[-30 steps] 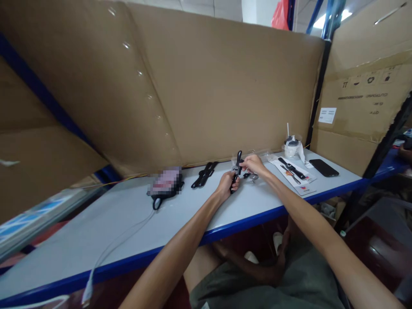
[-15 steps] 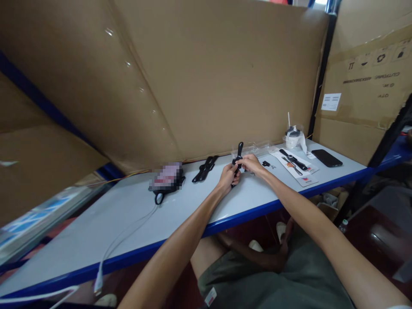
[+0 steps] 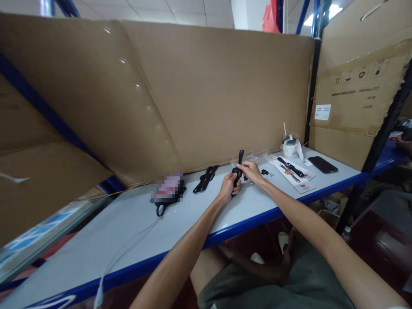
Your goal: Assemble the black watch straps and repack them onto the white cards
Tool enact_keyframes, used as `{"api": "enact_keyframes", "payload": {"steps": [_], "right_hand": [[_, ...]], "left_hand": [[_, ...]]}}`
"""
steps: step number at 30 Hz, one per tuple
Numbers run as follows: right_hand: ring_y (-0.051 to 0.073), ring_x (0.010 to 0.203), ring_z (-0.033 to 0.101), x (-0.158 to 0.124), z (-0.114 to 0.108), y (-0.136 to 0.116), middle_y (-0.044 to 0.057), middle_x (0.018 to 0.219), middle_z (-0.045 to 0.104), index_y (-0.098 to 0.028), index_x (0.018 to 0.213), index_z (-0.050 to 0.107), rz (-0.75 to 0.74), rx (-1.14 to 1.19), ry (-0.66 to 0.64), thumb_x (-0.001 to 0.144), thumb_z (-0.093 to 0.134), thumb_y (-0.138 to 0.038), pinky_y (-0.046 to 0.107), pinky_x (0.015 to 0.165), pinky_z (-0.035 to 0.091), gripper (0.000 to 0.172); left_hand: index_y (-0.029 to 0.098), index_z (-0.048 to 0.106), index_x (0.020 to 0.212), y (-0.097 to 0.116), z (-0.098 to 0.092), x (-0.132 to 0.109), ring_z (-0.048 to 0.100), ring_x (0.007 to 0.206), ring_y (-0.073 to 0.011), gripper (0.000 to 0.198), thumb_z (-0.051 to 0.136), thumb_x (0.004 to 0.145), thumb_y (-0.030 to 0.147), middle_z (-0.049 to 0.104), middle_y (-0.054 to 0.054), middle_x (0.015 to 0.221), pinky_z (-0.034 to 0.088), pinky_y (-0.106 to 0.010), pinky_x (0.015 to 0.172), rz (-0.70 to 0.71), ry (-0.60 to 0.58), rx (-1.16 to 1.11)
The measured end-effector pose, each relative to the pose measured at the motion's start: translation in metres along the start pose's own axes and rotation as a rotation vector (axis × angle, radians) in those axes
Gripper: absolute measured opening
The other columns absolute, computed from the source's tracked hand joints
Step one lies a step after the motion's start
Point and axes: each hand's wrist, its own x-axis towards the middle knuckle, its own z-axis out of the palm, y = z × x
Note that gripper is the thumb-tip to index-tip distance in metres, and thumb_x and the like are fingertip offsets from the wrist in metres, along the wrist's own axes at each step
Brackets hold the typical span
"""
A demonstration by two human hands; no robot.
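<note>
My left hand (image 3: pixel 229 185) is closed around a black handled tool (image 3: pixel 241 157) that stands nearly upright over the table. Its long rounded handle sticks up above my fingers; much of its lower part is hidden by the hand. My right hand (image 3: pixel 251 171) pinches the tool near its middle with thumb and fingertips. Similar black tools (image 3: pixel 205 179) lie side by side on the table to the left. Just right of my right hand are a small black part (image 3: pixel 265 172) and a small shiny piece (image 3: pixel 271 174). Their exact kind is too small to tell.
A grey-white table (image 3: pixel 128 231) with a blue edge stands against cardboard panels (image 3: pixel 209 94). On the right are printed cards with a black tool (image 3: pixel 291 168), a phone (image 3: pixel 322 164) and a cup with straw (image 3: pixel 289 148). A black cased item (image 3: pixel 167 191) with a cable lies left.
The camera has tilted up, so the scene sits lower in view. My right hand's fingers have shifted slightly along the tool; my left hand keeps its hold.
</note>
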Motion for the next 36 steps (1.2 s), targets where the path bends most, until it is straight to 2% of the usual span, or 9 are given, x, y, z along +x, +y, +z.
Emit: {"api": "enact_keyframes", "payload": {"steps": [4,7,11,14,19,22,28,32,36], "right_hand": [[0.013,0.051,0.051,0.002,-0.031,-0.007,-0.004,0.051,0.052,-0.018,0.075,0.066,-0.091,-0.035,0.161,0.088,0.046,-0.049,0.021,0.052,0.038,0.039],[0.014,0.059,0.058,0.0,-0.073,-0.012,-0.001,0.058,0.059,-0.016,0.079,0.07,-0.126,-0.318,0.23,0.092,0.043,-0.042,0.022,0.059,0.041,0.039],[0.017,0.071,0.065,-0.014,-0.119,-0.015,0.004,0.07,0.07,-0.017,0.075,0.073,-0.068,-0.757,0.089,0.085,0.055,-0.027,0.024,0.066,0.042,0.022],[0.021,0.085,0.069,-0.031,-0.134,-0.015,0.006,0.087,0.076,-0.02,0.083,0.076,-0.037,-0.955,0.0,0.08,0.06,-0.018,0.025,0.071,0.044,0.017],[0.028,0.107,0.067,-0.052,-0.129,-0.011,0.015,0.116,0.072,-0.017,0.119,0.07,-0.012,-1.211,-0.119,0.09,0.058,-0.028,0.031,0.084,0.047,0.034],[0.031,0.107,0.067,-0.055,-0.12,-0.007,0.022,0.117,0.07,-0.01,0.117,0.069,0.008,-1.256,-0.123,0.094,0.054,-0.037,0.035,0.086,0.048,0.038],[0.03,0.109,0.066,-0.053,-0.111,0.001,0.025,0.116,0.068,-0.007,0.115,0.068,-0.009,-1.278,-0.115,0.1,0.044,-0.023,0.035,0.092,0.045,0.033],[0.025,0.096,0.069,-0.052,-0.109,-0.004,0.018,0.101,0.073,-0.01,0.108,0.068,-0.039,-1.2,-0.041,0.103,0.042,-0.029,0.03,0.081,0.045,0.033],[0.017,0.077,0.066,-0.045,-0.087,-0.024,0.005,0.08,0.072,-0.016,0.085,0.067,-0.204,-0.837,0.036,0.102,0.047,-0.033,0.023,0.069,0.04,0.032]], "left_hand": [[0.023,0.04,0.086,-0.001,0.002,0.001,0.027,0.032,-0.0046,0.025,0.06,0.088,0.038,0.044,0.009,0.052,0.013,-0.013,0.034,-0.013,0.008,-0.006],[0.023,0.037,0.084,-0.001,0.003,0.001,0.027,0.033,-0.0043,0.026,0.06,0.089,0.036,0.043,0.009,0.052,0.013,-0.014,0.034,-0.017,0.012,-0.003],[0.023,0.038,0.084,0.0,0.003,0.002,0.028,0.033,-0.0049,0.022,0.057,0.09,0.033,0.043,0.009,0.052,0.014,-0.014,0.035,-0.017,0.016,-0.011],[0.023,0.038,0.085,0.001,0.003,0.002,0.028,0.033,-0.0052,0.02,0.055,0.091,0.031,0.042,0.009,0.052,0.014,-0.015,0.035,-0.022,0.017,-0.022],[0.024,0.037,0.084,0.001,0.003,0.002,0.027,0.034,-0.0052,0.02,0.054,0.091,0.031,0.042,0.009,0.052,0.013,-0.015,0.035,-0.028,0.012,-0.017],[0.023,0.037,0.084,0.001,0.003,0.001,0.028,0.034,-0.0052,0.02,0.055,0.09,0.03,0.043,0.008,0.052,0.014,-0.015,0.034,-0.027,0.006,-0.015],[0.024,0.037,0.085,0.002,0.004,0.001,0.027,0.033,-0.0048,0.023,0.058,0.089,0.034,0.042,0.009,0.052,0.012,-0.015,0.035,-0.034,0.008,-0.016],[0.024,0.037,0.085,0.001,0.005,0.002,0.027,0.033,-0.0047,0.029,0.061,0.087,0.04,0.042,0.009,0.052,0.012,-0.014,0.034,-0.033,0.005,0.003],[0.024,0.038,0.085,-0.001,0.006,0.003,0.028,0.032,-0.0048,0.03,0.062,0.086,0.042,0.042,0.009,0.052,0.013,-0.014,0.034,-0.031,-0.015,0.031]]}}
